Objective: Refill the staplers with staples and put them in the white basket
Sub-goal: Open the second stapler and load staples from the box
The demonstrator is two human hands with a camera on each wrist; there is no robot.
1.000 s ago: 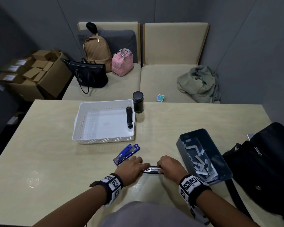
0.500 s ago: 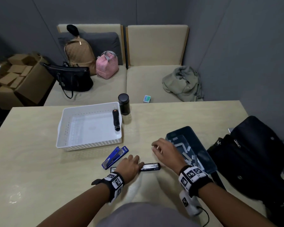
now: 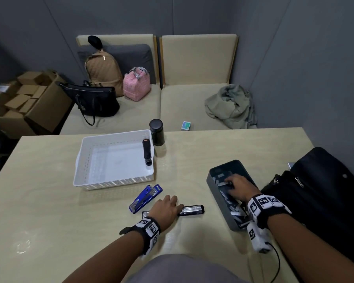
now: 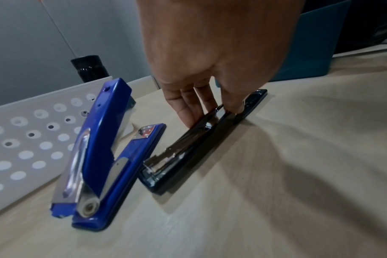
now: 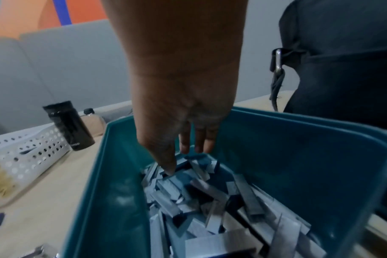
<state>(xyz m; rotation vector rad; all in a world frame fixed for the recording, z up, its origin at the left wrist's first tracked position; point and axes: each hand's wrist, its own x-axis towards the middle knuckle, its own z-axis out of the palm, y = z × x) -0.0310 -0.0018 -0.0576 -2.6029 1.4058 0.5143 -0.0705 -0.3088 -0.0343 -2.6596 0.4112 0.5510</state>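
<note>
A black stapler (image 3: 192,210) lies opened out flat on the table in front of me, its metal magazine (image 4: 183,146) showing. My left hand (image 3: 172,203) lies over its middle, with the fingers (image 4: 188,113) on one side and the thumb on the other, pinching it. A blue stapler (image 3: 145,198) lies half open just left of it. My right hand (image 3: 230,181) reaches down into a teal bin (image 3: 217,203), its straight fingertips (image 5: 188,148) touching loose staple strips (image 5: 188,192). The white basket (image 3: 84,158) holds another black stapler (image 3: 147,152) along its right wall.
A black cylinder (image 3: 157,132) stands behind the basket's right corner. A black bag (image 3: 325,190) lies on the table right of the bin. Beyond the table a bench carries bags and a bundled garment (image 3: 231,107). Cardboard boxes (image 3: 23,99) sit at the far left.
My right hand has let go of the black stapler and moved right into the teal bin. My left hand has stayed on the stapler.
</note>
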